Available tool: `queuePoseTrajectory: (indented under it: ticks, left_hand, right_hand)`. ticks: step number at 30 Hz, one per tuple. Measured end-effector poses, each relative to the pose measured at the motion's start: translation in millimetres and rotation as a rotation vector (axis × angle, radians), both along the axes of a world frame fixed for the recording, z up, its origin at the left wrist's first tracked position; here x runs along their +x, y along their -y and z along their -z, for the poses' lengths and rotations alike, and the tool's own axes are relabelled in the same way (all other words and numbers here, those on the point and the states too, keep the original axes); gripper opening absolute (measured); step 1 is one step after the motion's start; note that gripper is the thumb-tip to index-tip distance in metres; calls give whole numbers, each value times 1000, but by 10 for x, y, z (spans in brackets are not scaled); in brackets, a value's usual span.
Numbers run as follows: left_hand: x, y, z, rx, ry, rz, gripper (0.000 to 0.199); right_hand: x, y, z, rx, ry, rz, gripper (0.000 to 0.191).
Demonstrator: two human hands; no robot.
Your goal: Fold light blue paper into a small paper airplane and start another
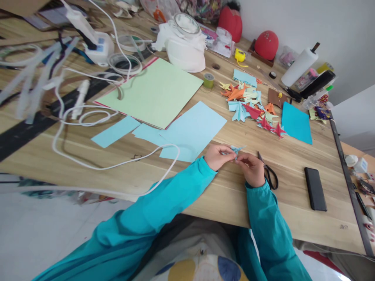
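Note:
A small piece of folded light-blue paper [238, 149] is pinched between my two hands above the table's front part. My left hand [219, 156] grips it from the left, thumb and fingers closed. From the right, my right hand [251, 168] holds its lower end with the fingertips. The fingers cover much of the paper. Black-handled scissors [272, 177] lie just right of my right hand. A light-blue sheet [195, 130] rests left of my left hand. Beyond my hands is a pile of folded paper figures [249, 103] in orange, red, blue and pale yellow.
A black phone [315, 189] lies at the right, below a bright-blue paper stack [296, 123]. Pale-green sheets [158, 91] and a blue strip [115, 130] are on the left. A white cable [117, 166] loops across the left side. A thread spool [208, 80] stands behind.

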State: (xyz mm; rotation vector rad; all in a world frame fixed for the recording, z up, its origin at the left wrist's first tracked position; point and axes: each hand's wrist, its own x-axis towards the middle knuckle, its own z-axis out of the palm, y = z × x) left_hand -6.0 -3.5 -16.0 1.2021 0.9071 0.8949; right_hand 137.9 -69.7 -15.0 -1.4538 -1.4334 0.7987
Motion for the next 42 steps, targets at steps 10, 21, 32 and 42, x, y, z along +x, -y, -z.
queuePoseTrajectory:
  ticks: [10,21,32,42]
  left_hand:
    - [2,75,-47,152,-54,-29,6]
    - [-27,142,-93,451,-87,-18,3]
    - [-25,125,-88,303,-95,24,3]
    - [7,27,8,45,32,-63,14]
  right_hand:
    - [-18,-20,-48,-143,-179,25,20]
    - [10,-46,-74,-326,-431,8,29]
    - [4,-37,-101,-296,-456,-40,30]
    - [-30,-13,-113,-102,-327,77,24]
